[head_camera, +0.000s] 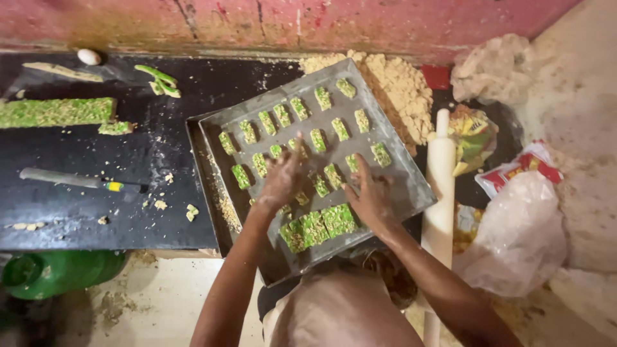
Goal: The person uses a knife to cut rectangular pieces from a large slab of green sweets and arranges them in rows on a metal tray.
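Note:
A grey metal tray (405, 186) lies tilted on the dark worktop and holds several small green crumb-coated pieces (321, 97) set in rows. A cluster of the same pieces (318, 226) sits bunched near its front edge. My left hand (283, 177), dusted with crumbs, hovers over the middle of the tray with its fingertips on a piece. Flat over the tray to the right lies my right hand (369, 193), fingers spread among the pieces, just above the cluster.
A long green block (54, 111) and a knife (71, 179) lie on the dark board (128, 212) at left. A crumb heap (395, 83) sits behind the tray. A white rolling pin (440, 186), plastic bags (517, 238) and a green bottle (58, 272) are nearby.

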